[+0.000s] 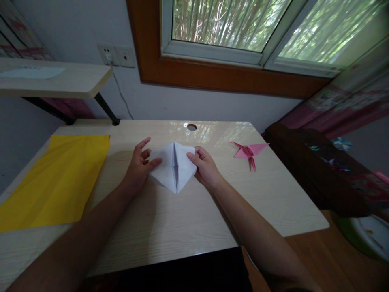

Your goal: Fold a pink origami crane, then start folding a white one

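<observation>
A white folded paper (173, 166), shaped like a kite with a centre crease, lies on the light wooden desk (170, 219). My left hand (139, 164) pinches its left edge with thumb and fingers. My right hand (205, 164) grips its right edge. Both forearms reach in from the bottom of the view.
A large yellow paper sheet (57, 182) lies flat on the desk's left side. A pink origami crane (249, 152) sits at the right rear. A cable hole (191, 127) is at the desk's back edge. A dark chair back (316, 170) stands to the right; a raised shelf (54, 81) at the left.
</observation>
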Available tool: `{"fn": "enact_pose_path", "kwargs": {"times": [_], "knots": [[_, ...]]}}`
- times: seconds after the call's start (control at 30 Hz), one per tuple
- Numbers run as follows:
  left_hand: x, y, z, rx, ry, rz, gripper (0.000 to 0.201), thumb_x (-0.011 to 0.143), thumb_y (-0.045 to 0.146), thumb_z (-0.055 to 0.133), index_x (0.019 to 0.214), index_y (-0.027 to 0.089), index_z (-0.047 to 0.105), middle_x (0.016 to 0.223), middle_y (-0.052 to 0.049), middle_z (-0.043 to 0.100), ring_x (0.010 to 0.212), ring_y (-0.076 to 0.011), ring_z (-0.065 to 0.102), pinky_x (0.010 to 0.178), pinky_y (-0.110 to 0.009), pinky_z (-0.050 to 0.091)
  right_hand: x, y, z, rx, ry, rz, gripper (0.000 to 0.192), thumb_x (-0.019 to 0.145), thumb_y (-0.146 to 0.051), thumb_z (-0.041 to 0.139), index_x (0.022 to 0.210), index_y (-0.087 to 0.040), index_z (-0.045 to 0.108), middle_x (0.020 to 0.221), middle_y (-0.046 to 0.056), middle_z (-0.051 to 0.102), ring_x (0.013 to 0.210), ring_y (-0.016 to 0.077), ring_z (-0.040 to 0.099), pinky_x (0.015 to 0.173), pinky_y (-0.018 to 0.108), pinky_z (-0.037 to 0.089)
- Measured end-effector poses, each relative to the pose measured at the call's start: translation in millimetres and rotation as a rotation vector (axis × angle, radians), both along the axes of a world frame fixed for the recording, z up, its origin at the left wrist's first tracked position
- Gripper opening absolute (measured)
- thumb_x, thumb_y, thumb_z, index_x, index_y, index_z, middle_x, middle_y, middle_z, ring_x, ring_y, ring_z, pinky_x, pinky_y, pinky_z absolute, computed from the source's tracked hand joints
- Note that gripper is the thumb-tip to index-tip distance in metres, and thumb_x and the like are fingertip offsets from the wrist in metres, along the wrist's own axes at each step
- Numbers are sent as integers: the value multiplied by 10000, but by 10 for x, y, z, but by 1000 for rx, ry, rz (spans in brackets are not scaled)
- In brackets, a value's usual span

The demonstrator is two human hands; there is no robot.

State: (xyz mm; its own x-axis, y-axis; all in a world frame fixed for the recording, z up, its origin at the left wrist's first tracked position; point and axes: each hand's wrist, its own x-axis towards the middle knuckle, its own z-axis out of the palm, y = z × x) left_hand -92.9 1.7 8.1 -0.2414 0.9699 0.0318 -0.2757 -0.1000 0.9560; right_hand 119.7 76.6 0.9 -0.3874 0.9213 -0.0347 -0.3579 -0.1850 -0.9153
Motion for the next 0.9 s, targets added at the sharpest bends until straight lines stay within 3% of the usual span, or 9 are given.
{"fn": "enact_pose_path", "kwargs": {"times": [0.33, 0.5, 0.67, 0.77, 0.9], "knots": [[-52, 64, 6, -51, -187, 39, 769, 676, 214, 879, 1350, 307, 520, 747, 80, 523, 594, -67, 541, 550, -168, 468, 37, 29, 23, -50, 29, 12, 398, 695, -483, 861, 775, -219, 574, 690, -46, 598, 588, 112, 523, 538, 235, 427], [-35, 48, 11, -60, -181, -13, 699, 722, 248, 855, 1336, 318, 528, 891, 44, 611, 714, -89, 612, 601, -171, 495, 55, 40, 19, -68, 34, 31, 392, 713, -498, 845, 783, -229, 568, 710, -51, 597, 608, 109, 528, 538, 224, 427], [19, 11, -41, -28, -86, -154, 915, 668, 231, 893, 1430, 338, 398, 1097, -20, 687, 848, -166, 687, 678, -240, 549, 39, 38, 2, -67, 43, 19, 391, 727, -497, 834, 790, -233, 553, 703, -56, 593, 603, 106, 524, 537, 218, 421], [27, 4, -76, -6, -36, -206, 1018, 637, 202, 909, 1468, 336, 337, 1057, -13, 708, 848, -172, 693, 717, -262, 554, 35, 49, 0, -42, 60, -40, 378, 745, -490, 823, 787, -230, 551, 693, -56, 575, 599, 104, 509, 534, 215, 413], [2, 12, -74, 13, -24, -192, 990, 668, 201, 887, 1480, 336, 336, 934, 23, 697, 766, -142, 680, 690, -244, 537, 47, 72, 10, -44, 92, -94, 356, 757, -459, 815, 777, -227, 546, 718, -53, 557, 614, 98, 503, 526, 204, 393]]}}
